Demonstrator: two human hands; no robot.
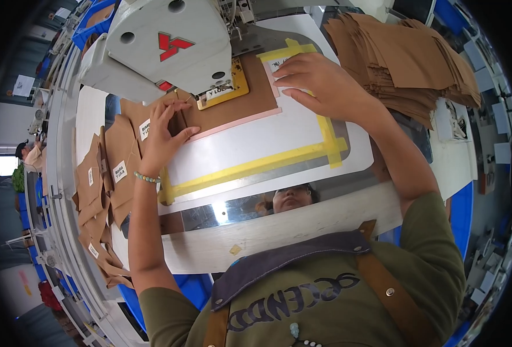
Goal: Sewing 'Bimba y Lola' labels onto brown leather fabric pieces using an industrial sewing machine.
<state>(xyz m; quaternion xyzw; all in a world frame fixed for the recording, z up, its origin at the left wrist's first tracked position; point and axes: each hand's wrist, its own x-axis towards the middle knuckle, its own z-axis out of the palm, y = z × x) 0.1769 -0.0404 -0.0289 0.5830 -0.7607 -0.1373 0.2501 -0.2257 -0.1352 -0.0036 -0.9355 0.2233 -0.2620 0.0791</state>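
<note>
A flat brown fabric piece (250, 115) lies beneath the head of a white sewing machine (163, 43). Pink strips (238, 123) run along its near and right edges. On top of it sits a yellow-edged clamp frame (226, 97), partly hidden by the machine. My left hand (166, 130) rests at the fabric's left end, thumb and fingers apart. At the fabric's right edge, my right hand (325, 87) hovers or rests over the white sheet (256, 144), fingers stretched and spread; whether its fingertips touch is unclear. Yellow tape (250, 168) borders the sheet.
Stacked brown pieces (400, 58) stand at the far right. Several labelled brown pieces (120, 156) overlap on the left and hang over the table side. A small white box (453, 121) sits at the right, and a shiny metal plate (238, 211) lies along the near side.
</note>
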